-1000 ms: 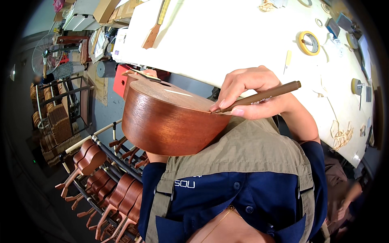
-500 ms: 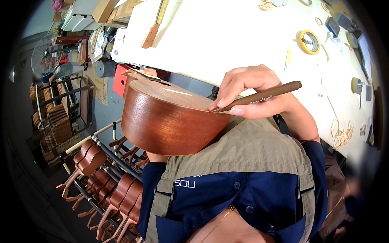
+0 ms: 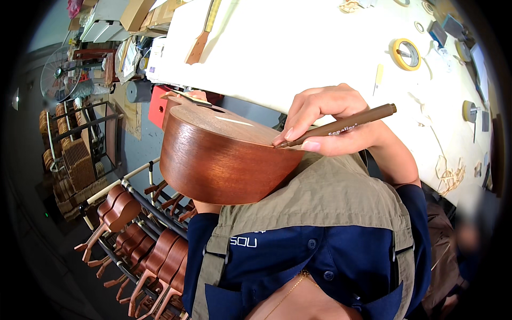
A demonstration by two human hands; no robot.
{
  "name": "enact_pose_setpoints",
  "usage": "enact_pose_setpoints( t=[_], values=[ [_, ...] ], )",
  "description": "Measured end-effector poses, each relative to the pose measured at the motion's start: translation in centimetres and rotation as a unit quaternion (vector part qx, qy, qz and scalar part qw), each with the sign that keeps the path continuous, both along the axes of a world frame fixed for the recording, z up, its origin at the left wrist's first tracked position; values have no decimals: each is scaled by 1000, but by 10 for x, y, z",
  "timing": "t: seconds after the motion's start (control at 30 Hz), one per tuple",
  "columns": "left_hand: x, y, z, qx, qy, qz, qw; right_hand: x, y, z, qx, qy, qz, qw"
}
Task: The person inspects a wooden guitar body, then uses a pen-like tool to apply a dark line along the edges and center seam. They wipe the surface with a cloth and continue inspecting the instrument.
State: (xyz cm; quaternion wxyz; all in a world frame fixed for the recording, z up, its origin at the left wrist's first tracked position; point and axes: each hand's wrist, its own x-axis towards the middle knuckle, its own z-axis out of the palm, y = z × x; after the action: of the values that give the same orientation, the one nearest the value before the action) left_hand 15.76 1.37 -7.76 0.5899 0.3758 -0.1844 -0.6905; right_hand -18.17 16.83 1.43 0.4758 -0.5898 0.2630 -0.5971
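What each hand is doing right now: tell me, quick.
Left hand: mostly hidden by the ukulele; grip cannot be told.
Right hand: closed on a brown pen, tip at the ukulele's edge.

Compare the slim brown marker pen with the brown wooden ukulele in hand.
Shape: the slim brown marker pen is straight; the brown wooden ukulele has a broad, curved body.
Surface: the pen carries pale lettering; the ukulele's side shows glossy grain.
Hold: the right hand grips the pen; the left hand, partly hidden, is at the ukulele's neck.
Shared: both are brown.
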Motion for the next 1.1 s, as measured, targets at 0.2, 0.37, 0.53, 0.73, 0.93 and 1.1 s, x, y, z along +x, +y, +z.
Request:
enact_pose_setpoints(
  t=[0.2, 0.37, 0.53, 0.73, 0.93, 1.1],
  values=[
    [0, -7, 1, -7, 10, -2, 1000, -3, 5, -5, 4, 10, 4, 1000],
    [-1, -13, 0, -11, 23, -7, 1000, -6, 10, -8, 44, -2, 13, 999],
    [2, -24, -2, -22, 46, -9, 999, -6, 12, -12, 53, -64, -40, 996],
    [9, -37, -5, -50, 101, -18, 993, 14, 34, -15, 101, -28, -162, 981],
    [17, -56, -11, -94, 261, -101, 955, 31, 39, -42, 128, 55, -298, 944],
    [11, -51, -5, -153, 169, -86, 970, 27, 38, -59, 133, 114, -333, 927]
  ],
)
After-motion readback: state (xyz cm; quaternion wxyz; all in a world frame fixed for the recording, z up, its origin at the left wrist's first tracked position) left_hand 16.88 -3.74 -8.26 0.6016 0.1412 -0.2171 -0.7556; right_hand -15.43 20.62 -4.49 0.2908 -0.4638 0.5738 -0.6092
